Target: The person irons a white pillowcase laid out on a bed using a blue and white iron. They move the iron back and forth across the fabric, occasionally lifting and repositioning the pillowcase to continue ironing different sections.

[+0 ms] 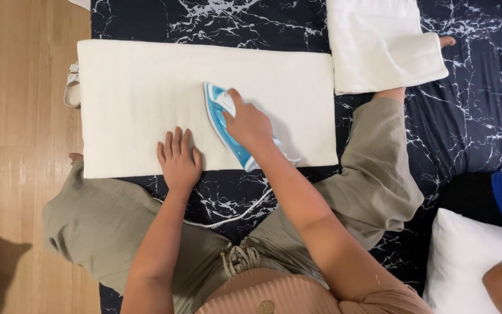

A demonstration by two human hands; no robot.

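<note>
two hands work a long white towel spread on the marbled mat. right hand wraps the blue iron by its handle, near the towel's middle; left hand lies flat, fingers spread, at its near edge. towel looks soft and limp, the iron rigid and weighty, best held by the handle.

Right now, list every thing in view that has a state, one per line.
Iron: flat on the cloth, held.
Spread cloth: laid flat.
Folded cloth: folded, set aside.
Cord: slack across the lap.
Right hand: closed on the iron.
Left hand: open, pressing the cloth.
</note>
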